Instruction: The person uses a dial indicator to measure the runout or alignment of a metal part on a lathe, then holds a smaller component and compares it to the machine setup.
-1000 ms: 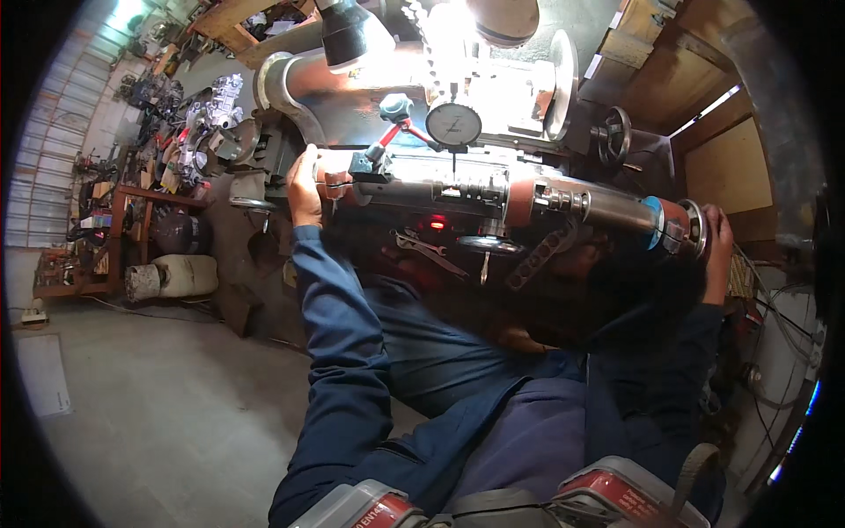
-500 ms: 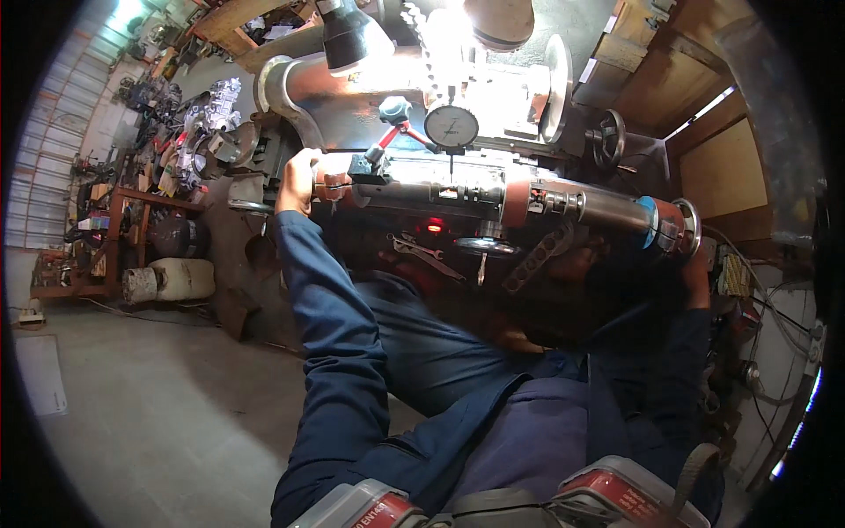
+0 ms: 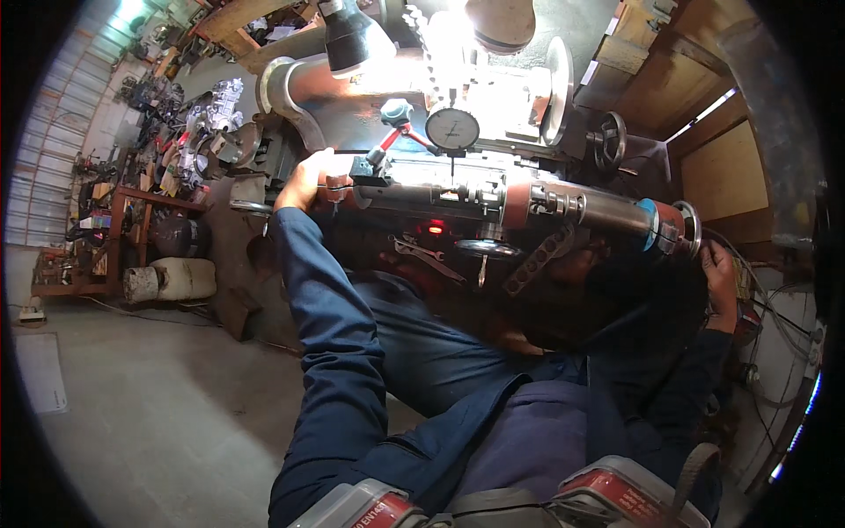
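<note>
A white-faced dial gauge (image 3: 451,129) stands over the long machine bed, its stem pointing down at a bright metal shaft (image 3: 453,190). It hangs from a red jointed arm (image 3: 393,138) with a pale blue knob, rising from a black base block (image 3: 366,171). My left hand (image 3: 301,182) is closed round the left end of the machine, beside a reddish-brown clamp (image 3: 337,180); its fingertips are partly hidden. At the far right end my right hand (image 3: 721,275) has its fingers curled at the rim of a metal handwheel (image 3: 694,227).
A bright work lamp (image 3: 352,40) hangs above the machine. A horizontal handwheel (image 3: 487,249), spanners (image 3: 422,253) and a bar with holes (image 3: 539,262) sit below the shaft. Machine parts (image 3: 216,114) crowd the left, near a metal rack (image 3: 117,233).
My right hand has shifted outward to the right along the handwheel and shows more plainly. My left hand has turned slightly, staying at the machine's left end. The gauge needle appears to have turned.
</note>
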The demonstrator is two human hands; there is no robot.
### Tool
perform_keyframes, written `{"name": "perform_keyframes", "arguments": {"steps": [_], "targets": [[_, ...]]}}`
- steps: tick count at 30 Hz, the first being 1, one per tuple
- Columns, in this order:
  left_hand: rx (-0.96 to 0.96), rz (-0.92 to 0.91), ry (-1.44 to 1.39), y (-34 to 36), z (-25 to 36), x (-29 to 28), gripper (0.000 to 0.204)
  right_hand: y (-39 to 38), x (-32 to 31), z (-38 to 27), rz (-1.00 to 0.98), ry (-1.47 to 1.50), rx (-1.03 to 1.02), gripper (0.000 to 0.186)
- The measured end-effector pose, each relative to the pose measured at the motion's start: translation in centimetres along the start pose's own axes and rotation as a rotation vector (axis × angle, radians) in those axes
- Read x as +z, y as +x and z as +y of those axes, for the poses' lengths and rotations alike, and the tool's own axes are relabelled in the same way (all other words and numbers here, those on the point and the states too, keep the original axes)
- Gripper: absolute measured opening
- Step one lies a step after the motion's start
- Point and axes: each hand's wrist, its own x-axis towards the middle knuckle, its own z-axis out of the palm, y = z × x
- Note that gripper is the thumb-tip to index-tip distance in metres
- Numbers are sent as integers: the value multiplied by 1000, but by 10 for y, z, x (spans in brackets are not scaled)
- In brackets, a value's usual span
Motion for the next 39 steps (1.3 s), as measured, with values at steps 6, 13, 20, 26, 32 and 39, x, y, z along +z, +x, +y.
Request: {"name": "perform_keyframes", "arguments": {"steps": [6, 13, 20, 26, 32, 39], "targets": [[-2, -34, -13, 8, -7, -7, 48, 24, 3, 6, 91, 176, 23, 33], [183, -44, -28, 16, -18, -9, 45, 56, 26, -21, 310, -231, -25, 41], [701, 150, 254, 58, -75, -43, 43, 35, 113, -148, 476, -249, -511, 37], [691, 154, 65, -8, -37, 10, 41, 34, 223, -208, 78, -290, -831, 45], [655, 177, -34, -18, -33, 18, 37, 45, 266, -205, 37, -400, -858, 47], [1665, 787, 565, -63, -27, 90, 26, 45, 274, -203, 133, -405, -873, 41]]}}
